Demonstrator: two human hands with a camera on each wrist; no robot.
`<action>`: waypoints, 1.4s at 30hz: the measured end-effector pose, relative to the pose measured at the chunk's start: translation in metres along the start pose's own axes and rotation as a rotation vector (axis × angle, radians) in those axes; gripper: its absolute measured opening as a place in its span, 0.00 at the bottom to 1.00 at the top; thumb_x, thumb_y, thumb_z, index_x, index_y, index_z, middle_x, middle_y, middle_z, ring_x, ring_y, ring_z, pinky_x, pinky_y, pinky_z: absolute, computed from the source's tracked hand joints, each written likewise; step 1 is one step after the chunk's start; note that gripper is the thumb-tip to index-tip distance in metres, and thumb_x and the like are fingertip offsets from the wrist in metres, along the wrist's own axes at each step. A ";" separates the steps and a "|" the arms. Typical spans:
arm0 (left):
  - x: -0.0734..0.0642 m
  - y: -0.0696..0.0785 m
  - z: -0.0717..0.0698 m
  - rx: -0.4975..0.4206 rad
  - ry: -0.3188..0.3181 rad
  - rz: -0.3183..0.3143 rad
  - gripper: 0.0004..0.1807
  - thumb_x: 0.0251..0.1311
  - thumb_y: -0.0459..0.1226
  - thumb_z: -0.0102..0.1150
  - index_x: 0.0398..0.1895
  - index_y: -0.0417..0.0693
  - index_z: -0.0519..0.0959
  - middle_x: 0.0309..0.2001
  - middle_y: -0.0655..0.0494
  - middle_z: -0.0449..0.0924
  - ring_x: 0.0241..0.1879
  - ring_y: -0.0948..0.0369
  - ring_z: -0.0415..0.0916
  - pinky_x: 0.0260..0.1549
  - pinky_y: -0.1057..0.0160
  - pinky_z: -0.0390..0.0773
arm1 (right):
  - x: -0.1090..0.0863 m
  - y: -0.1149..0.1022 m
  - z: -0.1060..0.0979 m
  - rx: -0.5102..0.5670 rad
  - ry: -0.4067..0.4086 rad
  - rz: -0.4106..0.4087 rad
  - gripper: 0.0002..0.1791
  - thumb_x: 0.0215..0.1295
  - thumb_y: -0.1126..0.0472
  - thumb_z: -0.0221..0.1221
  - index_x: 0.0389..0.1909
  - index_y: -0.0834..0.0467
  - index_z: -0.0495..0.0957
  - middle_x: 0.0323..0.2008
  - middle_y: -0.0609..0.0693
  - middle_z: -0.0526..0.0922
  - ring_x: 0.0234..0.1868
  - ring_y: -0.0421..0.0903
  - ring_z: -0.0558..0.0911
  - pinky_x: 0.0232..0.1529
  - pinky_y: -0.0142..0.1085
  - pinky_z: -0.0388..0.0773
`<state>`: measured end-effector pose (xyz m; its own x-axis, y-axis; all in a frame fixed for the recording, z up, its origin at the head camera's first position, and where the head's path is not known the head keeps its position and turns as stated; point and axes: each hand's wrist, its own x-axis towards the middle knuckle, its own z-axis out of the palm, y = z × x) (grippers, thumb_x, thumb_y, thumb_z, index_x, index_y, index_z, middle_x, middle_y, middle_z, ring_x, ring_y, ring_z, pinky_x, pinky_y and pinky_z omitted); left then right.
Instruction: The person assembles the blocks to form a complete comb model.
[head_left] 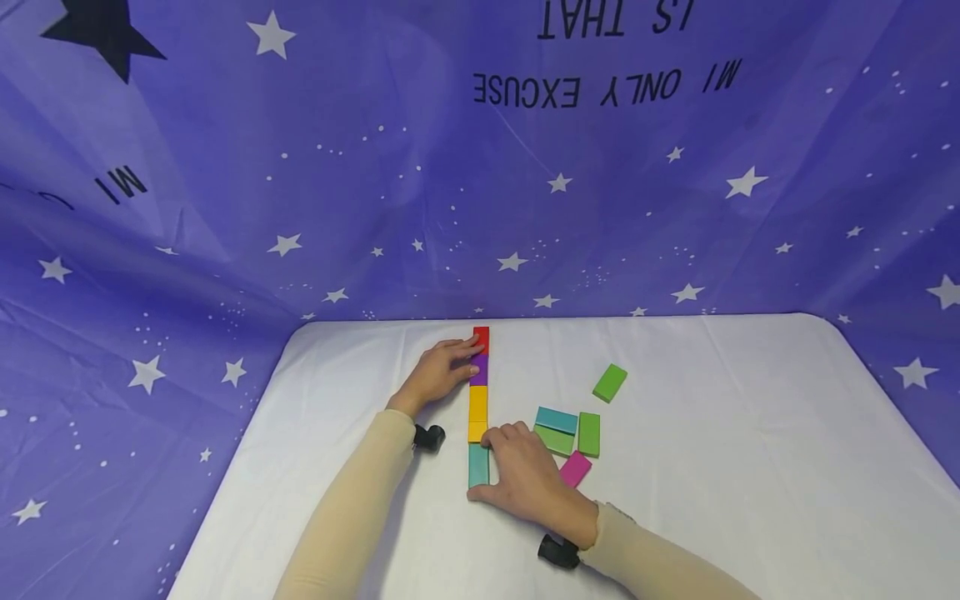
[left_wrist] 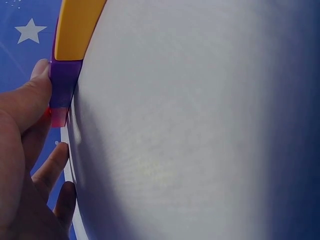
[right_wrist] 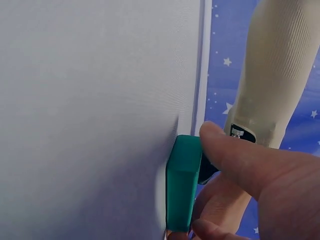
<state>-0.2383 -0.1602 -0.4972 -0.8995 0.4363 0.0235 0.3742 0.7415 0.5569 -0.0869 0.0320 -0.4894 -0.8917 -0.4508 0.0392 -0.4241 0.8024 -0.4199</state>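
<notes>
A straight row of coloured blocks runs away from me on the white table. At its far end lies a red block (head_left: 482,335), then a purple block (head_left: 480,372), a yellow section (head_left: 477,402) and, nearest, a teal block (head_left: 478,465). My left hand (head_left: 441,371) reaches in from the left, fingertips on the red block and thumb against the purple block (left_wrist: 65,82). From the right, my right hand (head_left: 525,475) grips the teal block (right_wrist: 182,187), thumb at its near end and fingertips by the yellow section.
Right of the row, a loose teal block (head_left: 557,420) lies against a green block (head_left: 555,440). A second green block (head_left: 589,435) and a pink block (head_left: 576,469) are close by. Farther back rests another green block (head_left: 611,382). A purple star-printed cloth (head_left: 450,208) hangs behind the table.
</notes>
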 end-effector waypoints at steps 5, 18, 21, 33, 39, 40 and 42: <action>0.000 0.000 0.000 0.006 0.007 0.014 0.26 0.68 0.46 0.62 0.68 0.53 0.75 0.74 0.59 0.65 0.73 0.49 0.60 0.72 0.41 0.55 | 0.000 0.001 0.000 0.024 0.017 -0.012 0.35 0.46 0.38 0.75 0.48 0.57 0.79 0.40 0.47 0.82 0.43 0.46 0.75 0.46 0.41 0.75; 0.001 0.001 -0.001 -0.003 0.005 0.006 0.27 0.68 0.46 0.62 0.69 0.53 0.75 0.74 0.58 0.65 0.73 0.49 0.59 0.72 0.41 0.53 | 0.001 0.001 0.002 0.032 0.064 -0.015 0.35 0.44 0.38 0.77 0.46 0.56 0.79 0.34 0.44 0.79 0.39 0.44 0.73 0.42 0.39 0.74; 0.000 0.002 -0.003 -0.004 0.005 0.007 0.27 0.68 0.45 0.62 0.68 0.53 0.75 0.74 0.59 0.65 0.73 0.50 0.60 0.72 0.42 0.54 | 0.002 0.002 0.002 0.036 0.055 -0.017 0.35 0.44 0.37 0.76 0.46 0.56 0.79 0.33 0.42 0.77 0.39 0.43 0.73 0.40 0.38 0.73; -0.002 0.001 -0.002 -0.008 0.006 0.007 0.26 0.68 0.45 0.62 0.68 0.52 0.75 0.74 0.59 0.65 0.73 0.49 0.60 0.72 0.40 0.53 | -0.008 0.026 -0.033 0.237 0.128 0.065 0.32 0.50 0.42 0.75 0.52 0.56 0.81 0.43 0.47 0.83 0.47 0.45 0.78 0.49 0.44 0.78; -0.001 0.000 -0.001 -0.015 -0.004 -0.007 0.26 0.68 0.46 0.62 0.68 0.54 0.75 0.74 0.60 0.64 0.74 0.50 0.59 0.72 0.41 0.52 | -0.012 0.052 -0.052 0.247 0.171 0.147 0.33 0.52 0.42 0.75 0.54 0.55 0.81 0.49 0.46 0.83 0.51 0.47 0.77 0.53 0.44 0.79; 0.000 0.000 -0.001 -0.014 -0.005 -0.004 0.26 0.68 0.46 0.62 0.68 0.54 0.75 0.74 0.60 0.64 0.74 0.49 0.59 0.72 0.41 0.53 | -0.013 0.057 -0.055 0.250 0.180 0.147 0.33 0.52 0.42 0.74 0.55 0.55 0.80 0.50 0.47 0.83 0.52 0.48 0.78 0.53 0.45 0.79; 0.000 0.000 -0.001 -0.011 -0.006 0.001 0.26 0.68 0.45 0.62 0.68 0.53 0.75 0.74 0.60 0.64 0.73 0.49 0.59 0.72 0.41 0.53 | -0.015 0.069 -0.059 0.261 0.196 0.138 0.33 0.53 0.42 0.74 0.56 0.56 0.80 0.51 0.47 0.83 0.52 0.49 0.78 0.53 0.47 0.79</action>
<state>-0.2382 -0.1605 -0.4964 -0.8977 0.4403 0.0193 0.3727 0.7351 0.5663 -0.1122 0.1165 -0.4656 -0.9619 -0.2414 0.1284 -0.2654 0.7121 -0.6500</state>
